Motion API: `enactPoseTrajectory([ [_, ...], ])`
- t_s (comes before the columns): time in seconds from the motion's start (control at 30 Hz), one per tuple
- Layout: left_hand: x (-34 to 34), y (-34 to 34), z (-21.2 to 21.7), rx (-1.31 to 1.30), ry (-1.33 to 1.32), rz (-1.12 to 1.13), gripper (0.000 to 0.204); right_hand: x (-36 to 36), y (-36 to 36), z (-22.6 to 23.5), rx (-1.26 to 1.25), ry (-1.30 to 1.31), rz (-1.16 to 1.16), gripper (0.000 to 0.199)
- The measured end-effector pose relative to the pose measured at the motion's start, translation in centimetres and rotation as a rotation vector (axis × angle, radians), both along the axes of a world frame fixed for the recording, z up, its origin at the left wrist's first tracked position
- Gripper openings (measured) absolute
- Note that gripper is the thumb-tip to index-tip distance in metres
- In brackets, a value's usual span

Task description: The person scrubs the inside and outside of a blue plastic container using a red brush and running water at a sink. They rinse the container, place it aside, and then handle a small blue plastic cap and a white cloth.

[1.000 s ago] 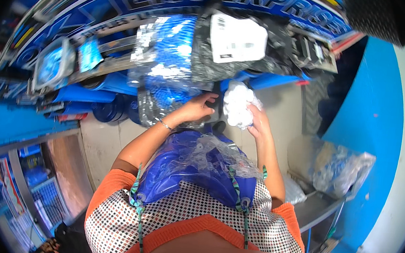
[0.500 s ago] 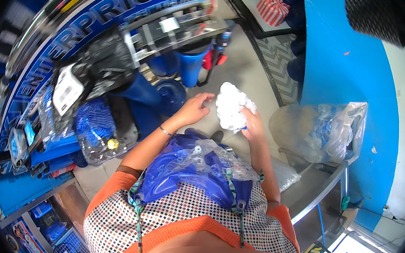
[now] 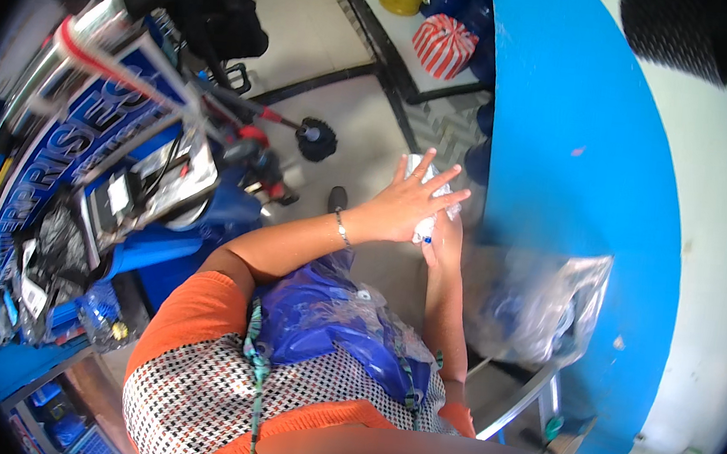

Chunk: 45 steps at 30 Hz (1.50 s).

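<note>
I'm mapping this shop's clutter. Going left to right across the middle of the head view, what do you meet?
Blue signboard → black plastic bags → left hand over the white wad → blue wall → clear plastic bag → white wall.

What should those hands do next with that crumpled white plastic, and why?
Probably keep pressing it smaller. The left hand lies flat with fingers spread over the white plastic wad, and the right hand cups it from below, so only its edges show between the palms. A blue item in clear wrap is tucked against the chest, so both hands seem free to squeeze.
</note>
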State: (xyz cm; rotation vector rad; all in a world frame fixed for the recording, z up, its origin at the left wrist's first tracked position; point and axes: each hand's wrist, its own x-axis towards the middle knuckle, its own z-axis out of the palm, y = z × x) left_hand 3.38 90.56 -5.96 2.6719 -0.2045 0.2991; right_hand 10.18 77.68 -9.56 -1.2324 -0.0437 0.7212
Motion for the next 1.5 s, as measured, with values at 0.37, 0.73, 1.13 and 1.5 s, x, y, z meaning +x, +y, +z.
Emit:
enactPoseTrajectory([
  [0.37, 23.8, 13.8, 2.4, -0.174, -0.231, -0.073, 0.082, 22.2, 12.3, 8.0, -0.164, -0.113, 0.009, 0.036],
  [0.73, 34.9, 34.9, 0.5, -0.356, -0.212, 0.343, 0.063, 39.5, 36.2, 4.4, 0.121, -0.088, 0.476, 0.028],
  [1.13, 44.2, 62.9, 5.8, -0.347, -0.372, 0.866, 0.040, 54.9, 70.2, 10.1, 0.196, -0.272, 1.189, 0.031],
  [1.5, 43.7, 88.6, -0.8, -0.655, -0.426, 1.180, 0.026, 54.2, 100.2, 8.0, 0.322, -1.290, 1.065, 0.033],
])
